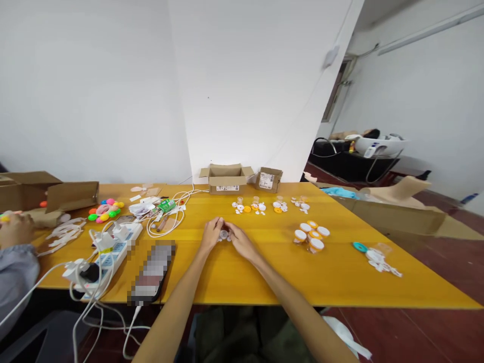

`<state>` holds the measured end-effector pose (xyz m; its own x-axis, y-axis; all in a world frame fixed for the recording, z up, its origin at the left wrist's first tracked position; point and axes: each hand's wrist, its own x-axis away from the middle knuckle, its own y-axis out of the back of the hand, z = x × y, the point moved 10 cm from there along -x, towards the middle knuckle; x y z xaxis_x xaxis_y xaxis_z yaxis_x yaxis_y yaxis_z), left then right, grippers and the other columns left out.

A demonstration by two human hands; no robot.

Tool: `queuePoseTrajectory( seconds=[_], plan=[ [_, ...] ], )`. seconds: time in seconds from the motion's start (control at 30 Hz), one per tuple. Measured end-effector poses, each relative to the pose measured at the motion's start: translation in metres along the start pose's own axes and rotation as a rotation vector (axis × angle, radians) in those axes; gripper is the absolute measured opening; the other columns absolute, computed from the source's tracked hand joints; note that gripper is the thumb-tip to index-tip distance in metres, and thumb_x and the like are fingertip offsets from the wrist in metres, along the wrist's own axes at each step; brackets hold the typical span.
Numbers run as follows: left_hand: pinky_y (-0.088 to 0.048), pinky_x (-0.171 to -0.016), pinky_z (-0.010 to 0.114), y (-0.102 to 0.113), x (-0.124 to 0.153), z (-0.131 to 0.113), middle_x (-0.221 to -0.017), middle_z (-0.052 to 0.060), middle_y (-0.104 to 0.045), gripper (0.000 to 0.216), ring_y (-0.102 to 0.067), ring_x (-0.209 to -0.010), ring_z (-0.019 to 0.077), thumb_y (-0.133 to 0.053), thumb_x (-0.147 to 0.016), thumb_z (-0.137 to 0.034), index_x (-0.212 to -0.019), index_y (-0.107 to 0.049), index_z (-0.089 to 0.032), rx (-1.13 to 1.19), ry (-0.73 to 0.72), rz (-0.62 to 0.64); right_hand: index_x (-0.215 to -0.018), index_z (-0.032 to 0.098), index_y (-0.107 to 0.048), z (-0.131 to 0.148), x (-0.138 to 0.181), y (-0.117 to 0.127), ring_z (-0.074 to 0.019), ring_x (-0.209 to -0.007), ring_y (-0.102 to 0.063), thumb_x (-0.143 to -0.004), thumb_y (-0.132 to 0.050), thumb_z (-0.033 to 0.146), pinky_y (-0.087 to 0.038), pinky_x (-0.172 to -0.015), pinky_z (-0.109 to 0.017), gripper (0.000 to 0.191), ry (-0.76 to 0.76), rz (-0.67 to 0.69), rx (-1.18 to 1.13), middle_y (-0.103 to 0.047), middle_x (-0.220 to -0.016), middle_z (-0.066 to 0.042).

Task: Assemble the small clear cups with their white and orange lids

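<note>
My left hand [212, 234] and my right hand [238, 240] meet at the fingertips over the middle of the table, their fingers curled inward. Both seem closed on something small, which the fingers hide. Between the palms, a small clear round piece [224, 235] and several little white parts show close to the tabletop. To the right of my right hand stands a cluster of clear cups with white-and-orange lids [316, 244]. Beyond my hands lie small groups of white discs, orange rings [247, 208] and clear cups [256, 200].
A power strip [126, 247] with cables and a phone [153, 275] lie at left. Cardboard boxes [227, 181] stand at the back. Near the right edge are a teal ring [359, 247] and white pieces [378, 259]. Another person's hand [17, 231] is at far left.
</note>
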<state>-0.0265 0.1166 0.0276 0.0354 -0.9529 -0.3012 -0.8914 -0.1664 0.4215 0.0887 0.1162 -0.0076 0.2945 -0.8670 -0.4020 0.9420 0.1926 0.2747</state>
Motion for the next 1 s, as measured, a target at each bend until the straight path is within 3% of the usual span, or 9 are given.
queuePoseTrajectory(
  seconds=[0.2, 0.43, 0.67, 0.83, 1.0],
  plan=[
    [-0.049, -0.077, 0.029, 0.001, 0.015, -0.007, -0.075, 0.002, -0.070, 0.033, -0.063, -0.076, 0.0185, -0.050, -0.090, -0.045, -0.074, -0.065, -0.020, 0.005, -0.028, 0.025, -0.129, 0.029, -0.063, 0.000, 0.008, -0.007, -0.0211, -0.125, -0.061, -0.082, -0.049, 0.010, -0.045, -0.112, -0.042, 0.053, 0.002, 0.070, -0.027, -0.067, -0.134, -0.003],
    [-0.051, -0.093, 0.033, 0.000, 0.024, 0.001, -0.102, 0.006, -0.075, 0.031, -0.067, -0.098, 0.0221, -0.060, -0.086, -0.045, -0.101, -0.072, -0.021, 0.079, -0.029, 0.065, -0.128, 0.028, -0.062, -0.011, 0.010, -0.015, -0.0218, -0.127, -0.060, -0.081, -0.053, 0.013, -0.043, -0.114, -0.043, 0.051, -0.022, 0.110, -0.089, -0.066, -0.134, -0.004],
    [-0.046, -0.107, 0.041, 0.000, 0.025, 0.011, -0.123, 0.010, -0.070, 0.038, -0.063, -0.114, 0.0252, -0.068, -0.078, -0.027, -0.116, -0.069, -0.020, 0.077, -0.039, 0.119, -0.126, 0.026, -0.061, -0.019, 0.008, -0.024, -0.0210, -0.122, -0.063, -0.076, -0.053, 0.012, -0.044, -0.113, -0.044, 0.052, -0.050, 0.067, -0.194, -0.067, -0.130, -0.006],
    [-0.044, -0.111, 0.042, -0.002, 0.025, 0.009, -0.125, 0.008, -0.070, 0.050, -0.060, -0.120, 0.0249, -0.068, -0.069, -0.011, -0.118, -0.068, -0.021, 0.082, -0.075, 0.121, -0.122, 0.026, -0.062, -0.025, 0.011, -0.012, -0.0199, -0.123, -0.063, -0.073, -0.055, 0.012, -0.047, -0.111, -0.041, 0.051, -0.057, -0.004, -0.265, -0.068, -0.129, -0.006],
    [-0.046, -0.109, 0.041, 0.001, 0.023, 0.006, -0.124, 0.006, -0.070, 0.053, -0.061, -0.118, 0.0229, -0.060, -0.066, -0.005, -0.115, -0.069, -0.022, 0.072, -0.074, 0.049, -0.113, 0.025, -0.064, -0.020, 0.016, 0.012, -0.0201, -0.114, -0.066, -0.077, -0.050, 0.012, -0.051, -0.105, -0.041, 0.041, -0.054, -0.058, -0.121, -0.072, -0.119, -0.007]
  ],
)
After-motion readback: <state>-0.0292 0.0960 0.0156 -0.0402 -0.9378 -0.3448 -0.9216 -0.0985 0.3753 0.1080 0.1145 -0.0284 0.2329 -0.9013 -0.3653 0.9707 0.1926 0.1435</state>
